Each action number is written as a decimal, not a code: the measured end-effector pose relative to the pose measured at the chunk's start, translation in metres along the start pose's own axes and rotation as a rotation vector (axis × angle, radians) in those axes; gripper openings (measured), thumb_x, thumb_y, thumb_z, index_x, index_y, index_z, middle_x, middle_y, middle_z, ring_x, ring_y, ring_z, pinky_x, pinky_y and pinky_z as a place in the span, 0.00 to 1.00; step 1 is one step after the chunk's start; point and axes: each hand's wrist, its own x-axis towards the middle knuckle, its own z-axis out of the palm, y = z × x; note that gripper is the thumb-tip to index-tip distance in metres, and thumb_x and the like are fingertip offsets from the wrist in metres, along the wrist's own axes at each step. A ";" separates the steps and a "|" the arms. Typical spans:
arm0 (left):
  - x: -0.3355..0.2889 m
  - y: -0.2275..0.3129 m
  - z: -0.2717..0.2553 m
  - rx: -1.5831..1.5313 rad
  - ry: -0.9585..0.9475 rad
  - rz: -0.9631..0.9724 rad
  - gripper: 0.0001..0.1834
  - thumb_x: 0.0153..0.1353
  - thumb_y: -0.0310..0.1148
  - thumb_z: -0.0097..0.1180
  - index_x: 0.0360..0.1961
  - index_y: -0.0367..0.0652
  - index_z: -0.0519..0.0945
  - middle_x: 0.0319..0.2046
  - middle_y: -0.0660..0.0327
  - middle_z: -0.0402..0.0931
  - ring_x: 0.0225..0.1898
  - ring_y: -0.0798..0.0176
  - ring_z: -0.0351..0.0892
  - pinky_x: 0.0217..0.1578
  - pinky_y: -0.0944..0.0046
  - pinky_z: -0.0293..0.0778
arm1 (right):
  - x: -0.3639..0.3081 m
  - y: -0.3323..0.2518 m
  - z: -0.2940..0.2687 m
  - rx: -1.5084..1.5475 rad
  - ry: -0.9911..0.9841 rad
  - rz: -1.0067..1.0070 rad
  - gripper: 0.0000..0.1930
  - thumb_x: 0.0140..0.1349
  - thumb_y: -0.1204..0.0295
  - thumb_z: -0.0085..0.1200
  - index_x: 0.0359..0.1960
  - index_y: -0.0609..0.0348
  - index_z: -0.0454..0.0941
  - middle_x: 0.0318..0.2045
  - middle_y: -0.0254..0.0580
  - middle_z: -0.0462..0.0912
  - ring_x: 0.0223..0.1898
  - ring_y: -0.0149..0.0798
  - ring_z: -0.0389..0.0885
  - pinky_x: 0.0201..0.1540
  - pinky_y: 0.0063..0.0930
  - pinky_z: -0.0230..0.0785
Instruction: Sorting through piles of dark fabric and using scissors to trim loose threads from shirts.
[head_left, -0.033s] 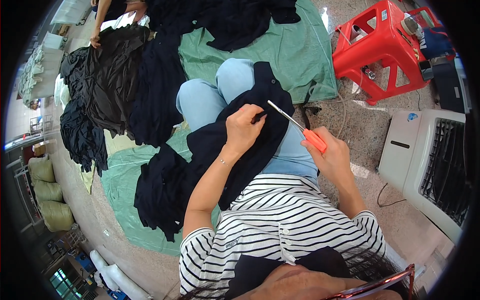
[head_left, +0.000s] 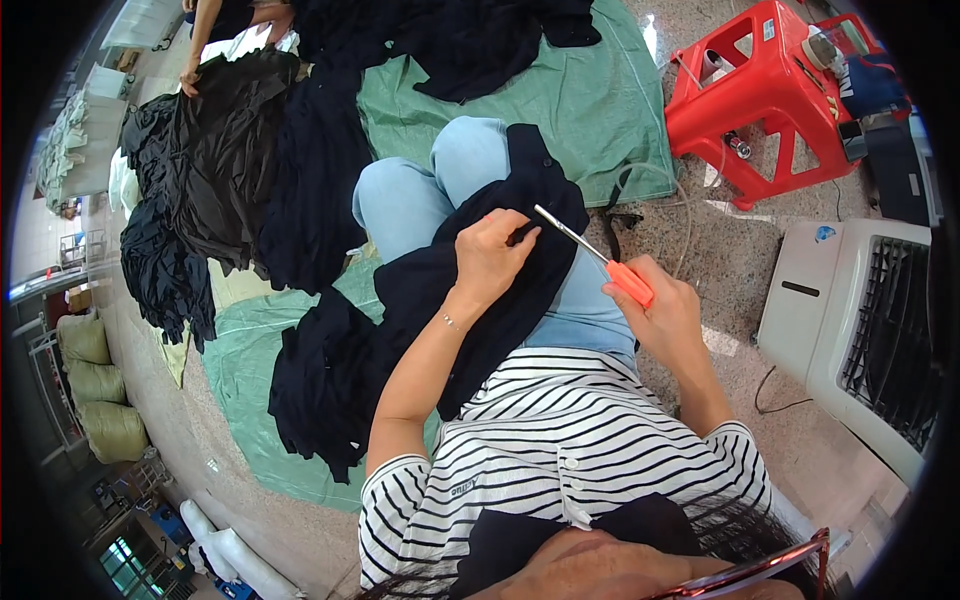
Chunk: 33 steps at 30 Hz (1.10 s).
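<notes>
A dark navy garment [head_left: 545,190] lies across my lap, over the light blue jeans [head_left: 400,205]. Above it, my left hand [head_left: 490,255] is closed, thumb and forefinger pinched together; what they hold, if anything, is too small to make out. My right hand [head_left: 660,310] grips the orange handle of a screwdriver-like tool [head_left: 630,283]. Its thin metal shaft points up and left, and the tip is close to my left fingertips, over the garment. A bunched dark part of cloth [head_left: 325,385] hangs down at the left of my lap.
Green sheeting [head_left: 620,100] covers the floor with dark clothes [head_left: 460,50] on it. Piles of dark garments [head_left: 220,160] lie left, where another person's hand [head_left: 190,80] touches one. A red stool [head_left: 740,80] and a white air cooler [head_left: 810,290] stand right.
My left hand has shifted very slightly to the right, toward the tool's tip. The right hand and the tool look nearly still.
</notes>
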 end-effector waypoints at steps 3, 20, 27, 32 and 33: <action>0.001 0.002 0.002 -0.024 -0.033 -0.019 0.09 0.49 0.25 0.71 0.29 0.37 0.81 0.23 0.57 0.77 0.21 0.59 0.76 0.24 0.63 0.71 | -0.005 0.003 -0.006 -0.049 -0.048 -0.015 0.15 0.61 0.58 0.64 0.36 0.55 0.77 0.22 0.48 0.80 0.26 0.56 0.81 0.28 0.44 0.71; -0.023 0.014 0.011 0.182 -0.118 0.207 0.12 0.47 0.33 0.74 0.30 0.42 0.83 0.26 0.62 0.74 0.29 0.58 0.75 0.29 0.59 0.72 | -0.027 0.014 -0.009 -0.086 -0.133 0.117 0.17 0.61 0.56 0.64 0.33 0.57 0.77 0.18 0.52 0.78 0.23 0.60 0.79 0.25 0.48 0.67; 0.006 0.018 0.010 0.195 -0.311 0.278 0.06 0.57 0.29 0.65 0.32 0.40 0.80 0.35 0.57 0.71 0.33 0.52 0.77 0.31 0.54 0.74 | -0.031 0.026 -0.006 -0.140 0.013 0.178 0.18 0.63 0.54 0.60 0.33 0.56 0.74 0.20 0.52 0.80 0.24 0.59 0.81 0.25 0.50 0.69; 0.030 0.026 0.011 0.344 -0.603 0.235 0.07 0.56 0.31 0.63 0.36 0.45 0.81 0.37 0.56 0.74 0.28 0.46 0.79 0.30 0.49 0.76 | -0.032 0.029 -0.002 -0.150 -0.004 0.204 0.17 0.62 0.55 0.62 0.35 0.57 0.75 0.18 0.54 0.78 0.24 0.62 0.80 0.25 0.50 0.67; 0.031 0.021 0.015 0.345 -0.604 0.234 0.07 0.56 0.31 0.63 0.36 0.45 0.81 0.37 0.56 0.74 0.28 0.46 0.79 0.30 0.49 0.76 | -0.033 0.029 -0.002 -0.148 -0.004 0.205 0.17 0.62 0.55 0.62 0.35 0.57 0.75 0.18 0.54 0.78 0.24 0.62 0.80 0.25 0.50 0.67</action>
